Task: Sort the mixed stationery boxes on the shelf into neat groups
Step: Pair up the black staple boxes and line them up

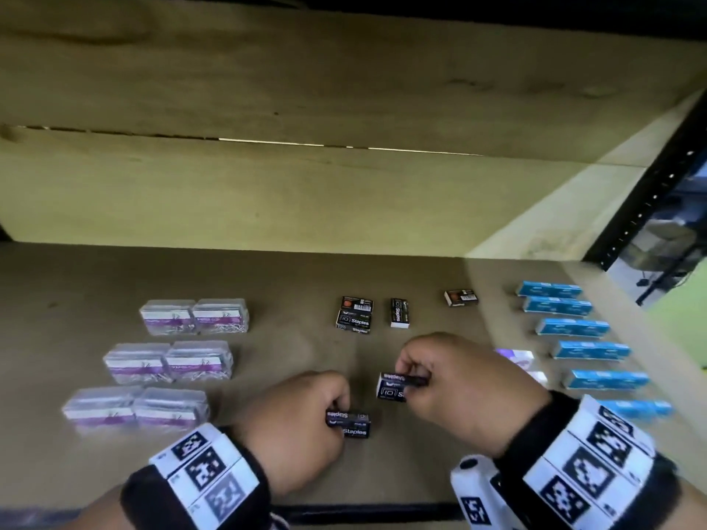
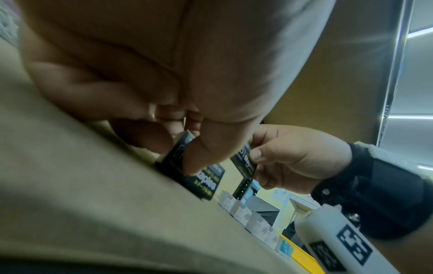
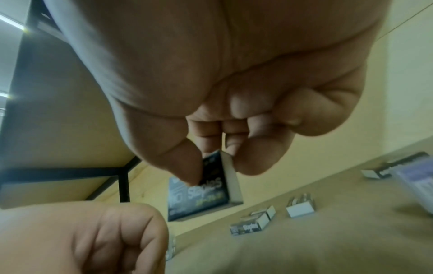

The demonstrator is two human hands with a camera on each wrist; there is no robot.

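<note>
Two black staples boxes are in my hands over the brown shelf (image 1: 267, 453). My left hand (image 1: 338, 409) pinches one staples box (image 1: 350, 425) by its top near the front edge; in the left wrist view this box (image 2: 201, 178) touches the shelf with its lower edge. My right hand (image 1: 411, 378) pinches a second staples box (image 1: 392, 388) between thumb and fingers, just right of the first. The right wrist view shows this box (image 3: 201, 196) hanging clear above the shelf. Three more black staples boxes (image 1: 355, 319) lie further back.
Clear boxes with purple labels (image 1: 168, 363) stand in pairs on the left. A column of blue boxes (image 1: 572, 327) runs along the right side. White and purple boxes (image 1: 516, 356) sit just right of my right hand. A black metal upright (image 1: 650, 193) bounds the shelf at right.
</note>
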